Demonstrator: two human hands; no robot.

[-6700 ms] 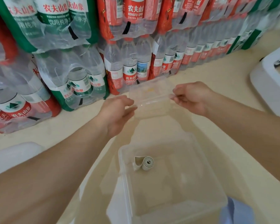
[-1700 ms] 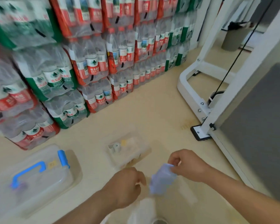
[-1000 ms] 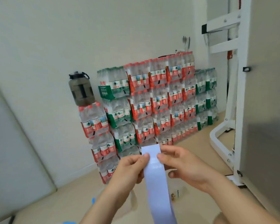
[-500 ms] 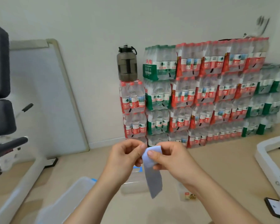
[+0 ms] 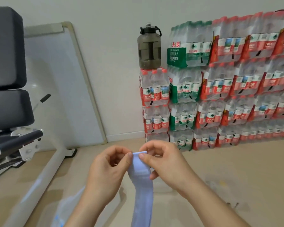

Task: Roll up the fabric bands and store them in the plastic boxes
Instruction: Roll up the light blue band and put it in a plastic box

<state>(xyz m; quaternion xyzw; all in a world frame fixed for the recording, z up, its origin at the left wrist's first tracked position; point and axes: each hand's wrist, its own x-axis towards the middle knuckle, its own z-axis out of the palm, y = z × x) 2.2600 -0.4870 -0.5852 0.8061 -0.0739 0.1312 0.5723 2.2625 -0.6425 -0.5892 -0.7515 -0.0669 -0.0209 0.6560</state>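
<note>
Head view: left hand (image 5: 107, 171) and right hand (image 5: 166, 163), fingers curled, pinch the top end of the pale blue band (image 5: 142, 185) between thumbs and forefingers.

Both hands on the band's top edge.
Left hand (image 5: 107, 167) and right hand (image 5: 166, 163) pinch the pale blue fabric band (image 5: 142, 182), its tail hanging down.

The pale lavender fabric band (image 5: 142, 194) hangs flat, unrolled, top end raised; 1 clear plastic box (image 5: 162, 187) sits behind it.

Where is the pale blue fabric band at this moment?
In the head view, the pale blue fabric band hangs at lower centre, its top end pinched by the left hand and the right hand.
</note>
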